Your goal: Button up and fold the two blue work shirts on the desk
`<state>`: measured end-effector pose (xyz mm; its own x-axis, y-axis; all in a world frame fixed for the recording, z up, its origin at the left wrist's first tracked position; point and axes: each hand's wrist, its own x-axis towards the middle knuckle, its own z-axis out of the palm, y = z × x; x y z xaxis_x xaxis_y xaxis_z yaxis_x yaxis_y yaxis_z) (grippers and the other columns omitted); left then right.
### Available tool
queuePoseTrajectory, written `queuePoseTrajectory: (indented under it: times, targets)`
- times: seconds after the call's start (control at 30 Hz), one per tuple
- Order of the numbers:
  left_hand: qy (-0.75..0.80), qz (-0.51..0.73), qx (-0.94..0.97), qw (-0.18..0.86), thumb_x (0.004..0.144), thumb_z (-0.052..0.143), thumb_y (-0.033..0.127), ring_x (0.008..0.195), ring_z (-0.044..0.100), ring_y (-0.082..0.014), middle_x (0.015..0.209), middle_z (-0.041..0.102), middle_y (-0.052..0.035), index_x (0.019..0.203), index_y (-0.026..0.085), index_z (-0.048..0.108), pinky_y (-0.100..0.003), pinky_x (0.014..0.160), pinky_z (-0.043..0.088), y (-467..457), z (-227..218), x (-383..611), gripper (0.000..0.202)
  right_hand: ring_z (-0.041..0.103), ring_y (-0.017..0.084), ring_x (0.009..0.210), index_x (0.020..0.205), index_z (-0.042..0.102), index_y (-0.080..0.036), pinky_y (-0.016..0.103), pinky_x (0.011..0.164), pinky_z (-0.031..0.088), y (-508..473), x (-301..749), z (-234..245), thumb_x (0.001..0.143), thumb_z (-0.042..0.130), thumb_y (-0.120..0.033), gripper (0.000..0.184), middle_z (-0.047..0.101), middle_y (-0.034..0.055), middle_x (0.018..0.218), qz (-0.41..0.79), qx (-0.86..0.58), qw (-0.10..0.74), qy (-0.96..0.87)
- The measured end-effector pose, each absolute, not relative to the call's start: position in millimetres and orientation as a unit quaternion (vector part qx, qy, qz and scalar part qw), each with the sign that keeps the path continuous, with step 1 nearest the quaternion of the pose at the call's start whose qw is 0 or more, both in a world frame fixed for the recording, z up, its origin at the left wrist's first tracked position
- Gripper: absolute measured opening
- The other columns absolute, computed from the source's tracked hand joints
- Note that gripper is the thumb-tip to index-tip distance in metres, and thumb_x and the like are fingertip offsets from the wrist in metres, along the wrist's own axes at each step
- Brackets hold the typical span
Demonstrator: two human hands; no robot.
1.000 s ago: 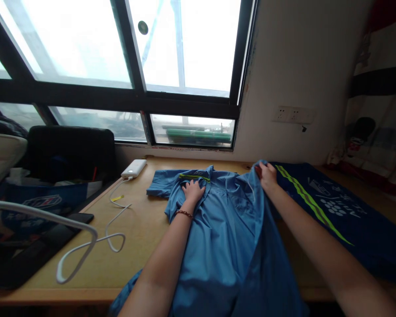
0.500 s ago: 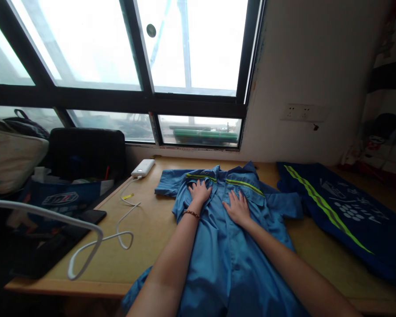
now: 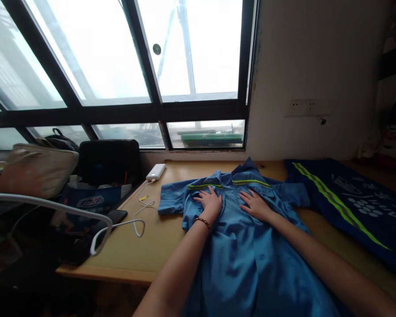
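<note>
Light blue shirt (image 3: 244, 246) lies front-up on the tabletop (image 3: 152, 246), collar toward the window, lower part running off the near edge. Both hands are on its chest, just below the yellow-green stripes. Left hand (image 3: 211, 200) is palm down with the fingers spread flat, gripping nothing; bead bracelet (image 3: 203, 221) on that wrist. Right hand (image 3: 255, 204) is the same: flat, fingers open, pressed on the cloth just right of the placket. The hands are near each other but not touching. A dark blue garment (image 3: 350, 207) with a yellow-green stripe lies to the right of the shirt. Left of the shirt is a white power bank (image 3: 155, 171) near the sill, with a white cable (image 3: 132, 222) trailing across the wood.
</note>
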<state>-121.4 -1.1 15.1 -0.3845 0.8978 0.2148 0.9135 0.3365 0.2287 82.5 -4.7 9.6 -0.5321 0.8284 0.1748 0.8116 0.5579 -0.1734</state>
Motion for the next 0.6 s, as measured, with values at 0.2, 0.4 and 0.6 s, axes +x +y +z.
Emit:
queuePoseTrajectory:
  times: [0.2, 0.4, 0.6]
  targets:
    - [-0.701, -0.334, -0.617, -0.128, 0.075, 0.046, 0.021, 0.118, 0.030, -0.0341, 0.117, 0.045, -0.0216, 0.102, 0.008, 0.055, -0.045, 0.095, 0.025, 18, 38, -119, 0.031, 0.051, 0.027, 0.099, 0.092, 0.067, -0.020, 0.038, 0.087, 0.034, -43, 87, 46, 0.077, 0.043, -0.055, 0.045, 0.063, 0.0106, 0.098, 0.065, -0.491, 0.115, -0.861]
    - [-0.617, -0.412, -0.495, -0.452, 0.079, 0.046, 0.030, 0.087, 0.058, -0.0217, 0.096, 0.057, -0.0141, 0.096, 0.012, 0.050, -0.033, 0.074, 0.046, 67, 52, -105, 0.026, 0.058, 0.017, 0.088, 0.094, 0.065, -0.017, 0.023, 0.077, 0.040, 12, 61, 58, 0.088, 0.026, -0.027, 0.041, 0.065, 0.0089, 0.095, 0.101, -0.613, 0.288, -0.729]
    - [-0.488, -0.393, -0.522, -0.578, 0.084, 0.036, 0.039, 0.092, 0.059, -0.0182, 0.111, 0.054, -0.0134, 0.101, 0.013, 0.051, -0.033, 0.079, 0.047, 90, 58, -103, 0.034, 0.054, 0.017, 0.100, 0.114, 0.054, -0.012, 0.023, 0.085, 0.038, 36, 47, 11, 0.080, 0.031, -0.011, 0.041, 0.059, 0.0100, 0.109, 0.121, -0.634, 0.309, -0.699]
